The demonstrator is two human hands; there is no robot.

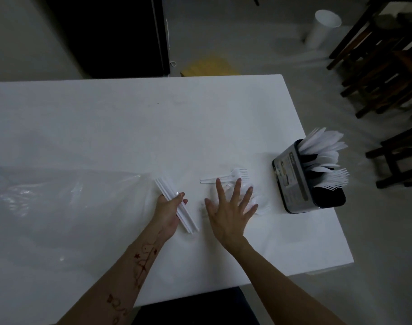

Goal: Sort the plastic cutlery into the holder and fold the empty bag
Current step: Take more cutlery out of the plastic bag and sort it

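My left hand (168,208) grips a bundle of white plastic cutlery handles (177,205) near the table's middle. My right hand (228,207) lies flat with fingers spread over loose white spoons (261,202) on the table. Two white forks (226,177) lie just beyond its fingertips. The dark cutlery holder (294,184) stands at the right edge, with knives, spoons and forks sticking out of it. A large clear plastic bag (59,207) lies spread over the left half of the table.
The white table (153,123) ends close behind the holder on the right. On the floor beyond stand a white bucket (322,29), dark wooden chairs (388,66) and a yellow sheet (209,66).
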